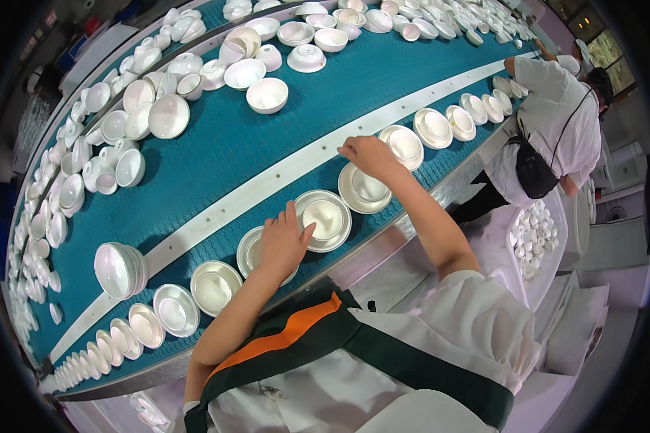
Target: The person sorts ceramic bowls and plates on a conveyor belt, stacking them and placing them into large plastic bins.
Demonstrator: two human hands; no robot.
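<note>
My left hand [285,242] is open, thumb and fingers apart. It reaches over a white plate [250,251] with a bowl on it, partly hidden by the hand. Just right of its thumb, a small white bowl [323,219] sits inside a wider plate. My right hand [370,156] hangs farther right, fingers curled together near the white divider strip [296,164]; nothing shows in them. Below that hand is another white bowl [368,187] on a plate, partly covered by the hand and wrist.
White plates topped with bowls line the near lane of the teal conveyor belt [217,187]. A stack of bowls [120,270] stands at left by the divider. Many loose bowls [169,116] crowd the far side. A co-worker [556,123] stands at right, beside a tub of small white pieces [534,238].
</note>
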